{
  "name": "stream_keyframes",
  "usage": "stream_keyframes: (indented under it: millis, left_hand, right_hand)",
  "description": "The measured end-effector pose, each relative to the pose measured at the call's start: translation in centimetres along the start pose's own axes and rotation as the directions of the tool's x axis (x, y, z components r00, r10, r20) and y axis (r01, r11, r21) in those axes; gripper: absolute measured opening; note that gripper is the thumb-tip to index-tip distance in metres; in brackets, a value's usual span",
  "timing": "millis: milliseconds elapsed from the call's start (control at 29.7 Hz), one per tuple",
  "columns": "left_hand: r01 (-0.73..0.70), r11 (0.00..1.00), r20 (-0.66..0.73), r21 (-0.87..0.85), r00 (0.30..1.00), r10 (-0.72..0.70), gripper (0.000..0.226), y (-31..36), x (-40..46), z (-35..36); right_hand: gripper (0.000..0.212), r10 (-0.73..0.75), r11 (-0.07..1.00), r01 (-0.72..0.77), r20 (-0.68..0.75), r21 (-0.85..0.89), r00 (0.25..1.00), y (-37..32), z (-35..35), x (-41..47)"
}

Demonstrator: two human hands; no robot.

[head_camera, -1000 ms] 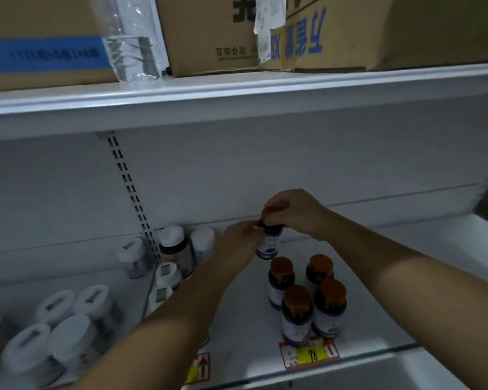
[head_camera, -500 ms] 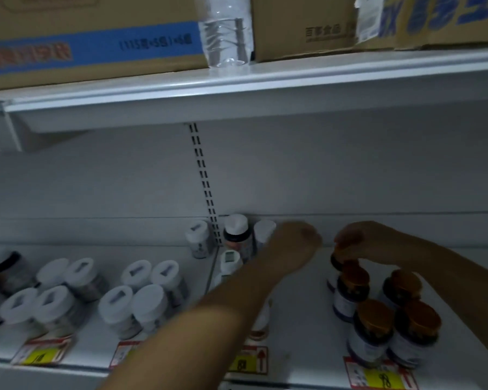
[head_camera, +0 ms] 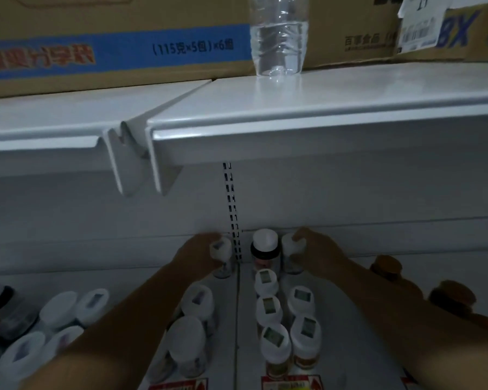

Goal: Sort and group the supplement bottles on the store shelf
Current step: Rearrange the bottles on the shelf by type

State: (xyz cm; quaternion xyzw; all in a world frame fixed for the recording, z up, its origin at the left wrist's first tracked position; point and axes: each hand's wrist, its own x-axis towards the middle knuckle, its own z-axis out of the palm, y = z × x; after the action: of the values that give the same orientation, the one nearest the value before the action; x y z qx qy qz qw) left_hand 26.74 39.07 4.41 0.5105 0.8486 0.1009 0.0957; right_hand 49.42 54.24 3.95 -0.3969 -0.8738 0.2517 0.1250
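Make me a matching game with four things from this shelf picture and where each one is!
Things:
1. clear water bottle
2. white-capped bottle in the left hand
3. amber-capped bottles
4. white-capped bottle in the right hand

Places:
A. far right of the lower shelf
B. just left of the slotted upright
C. upper shelf, between cardboard boxes
D. back of the lower shelf, right of the dark-collared bottle

Pairs: 1-C, 2-B, 3-A, 4-D

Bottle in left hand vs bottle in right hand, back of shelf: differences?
The left-hand bottle sits left of the slotted upright; the right-hand bottle sits right of it. The left one's cap shows a grey label; the right one's cap looks plain. Both are white-capped, upright, and gripped near the top.
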Motion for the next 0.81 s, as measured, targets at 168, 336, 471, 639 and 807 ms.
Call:
stream_keyframes:
  millis: [168, 336, 471, 639, 807]
  left_hand:
    - [0.004, 0.992, -0.088, -0.129, 0.996, -0.015, 0.064, 0.4, 0.2, 0.2]
    - [-0.084, 0.867, -0.296, -0.491, 0.952, -0.075, 0.026, 1.7, -2.2, -5.1]
    - [-0.122, 0.563, -0.136, -0.817, 0.991, 0.018, 0.011, 2.7, -6.7, -9.8]
    - [-0.145, 0.649, -0.06, -0.747, 0.987, 0.151, 0.025, 4.0, -13.4, -11.8]
    - [-0.091, 0.716, -0.1, -0.693, 0.995, 0.03, 0.038, 0.8, -17.2, -13.0]
  right_hand:
    - [0.037, 0.066, 0.994, -0.051, -0.168, 0.095, 0.984, -0.6, 0.2, -0.7]
    - [0.02, 0.185, 0.724, 0.071, -0.292, 0.686, 0.938, -1.6, -5.7, -5.1]
    - [0.023, 0.001, 0.526, 0.158, -0.187, 0.836, 0.982, -5.3, -8.3, -10.3]
    - [0.043, -0.167, 0.472, 0.075, 0.005, 0.878, 0.986, -11.6, -5.9, -12.7]
    - [0.054, -0.236, 0.487, 0.039, 0.088, 0.873, 0.968, -15.8, -3.2, -12.6]
